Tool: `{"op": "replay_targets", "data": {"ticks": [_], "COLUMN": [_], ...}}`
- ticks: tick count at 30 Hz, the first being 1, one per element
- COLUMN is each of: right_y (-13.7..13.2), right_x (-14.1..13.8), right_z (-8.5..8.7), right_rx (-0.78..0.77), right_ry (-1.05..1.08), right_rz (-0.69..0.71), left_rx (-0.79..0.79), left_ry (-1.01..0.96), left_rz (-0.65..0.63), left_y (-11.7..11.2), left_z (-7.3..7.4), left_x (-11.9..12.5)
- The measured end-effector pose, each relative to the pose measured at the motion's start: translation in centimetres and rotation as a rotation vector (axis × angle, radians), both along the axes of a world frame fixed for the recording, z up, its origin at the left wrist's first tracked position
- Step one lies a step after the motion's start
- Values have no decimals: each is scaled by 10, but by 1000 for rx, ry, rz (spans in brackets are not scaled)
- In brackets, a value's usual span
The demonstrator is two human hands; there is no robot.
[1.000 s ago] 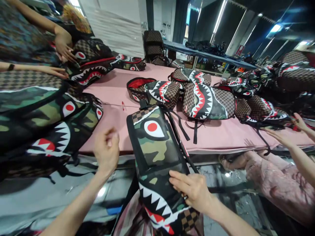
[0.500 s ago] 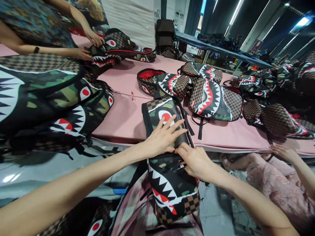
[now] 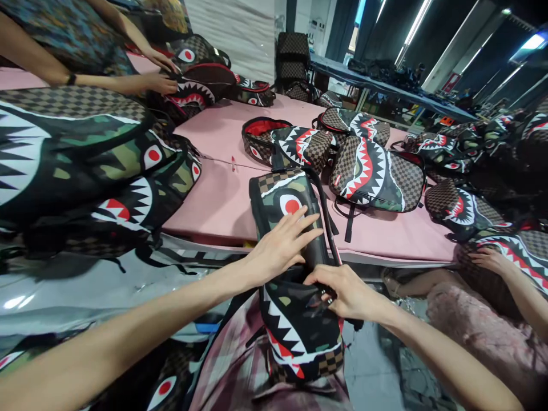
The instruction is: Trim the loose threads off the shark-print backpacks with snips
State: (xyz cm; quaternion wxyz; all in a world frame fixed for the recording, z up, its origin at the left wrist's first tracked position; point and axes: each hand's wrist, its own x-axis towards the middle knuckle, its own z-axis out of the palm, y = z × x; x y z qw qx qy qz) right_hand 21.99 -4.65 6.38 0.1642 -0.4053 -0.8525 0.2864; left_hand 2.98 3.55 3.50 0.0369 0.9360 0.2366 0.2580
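- bag (image 3: 285, 299): tilted, from lap (image 3: 226, 365) to table (image 3: 214, 200)
- left hand (image 3: 285, 245): on the bag, fingers spread
- right hand (image 3: 342, 291): fingers curled at the bag's right edge
- camo pack (image 3: 98, 154): left of the bag
- shark pack (image 3: 379, 174): beyond the bag, rightward
- co-worker's hand (image 3: 165, 84): beyond the bag, far left

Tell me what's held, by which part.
The right hand holds the camouflage bag by its opening's edge; the left hand lies spread on it, gripping nothing.

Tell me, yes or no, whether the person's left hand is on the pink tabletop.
No, the left hand is spread over the camouflage bag that the right hand also touches.
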Motion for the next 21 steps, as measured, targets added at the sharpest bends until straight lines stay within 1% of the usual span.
{"op": "replay_targets", "data": {"ticks": [2,3,5,6,8,10,12,13,15,17,21], "right_y": [-9,-13,-21,-24,-32,-39,-46,-48,-52,-55,-57], "right_x": [9,12,16,16,15,11,8,8,7,8,8], "right_z": [-1,-2,-7,-10,-17,-24,-30,-33,-36,-39,-41], "right_rx": [3,12,66,114,267,455,600,635,648,636,626], "right_ry": [-39,-55,-88,-112,-187,-270,-303,-299,-282,-277,-281], "right_rz": [-2,-7,-10,-1,30,71,107,123,146,154,151], "left_rx": [-42,-67,-121,-144,-162,-101,-8,32,66,62,56], "left_ry": [-98,-122,-140,-153,-192,-234,-260,-264,-242,-222,-226], "left_rz": [-61,-70,-39,-7,53,62,74,81,84,78,92], "left_y": [-18,-29,-51,-61,-78,-90,-96,-97,-99,-101,-101], "left_z": [-7,-12,-24,-30,-38,-43,-47,-49,-53,-56,-56], "left_x": [-11,-15,-21,-22,-23,-24,-26,-27,-30,-32,-32]}}
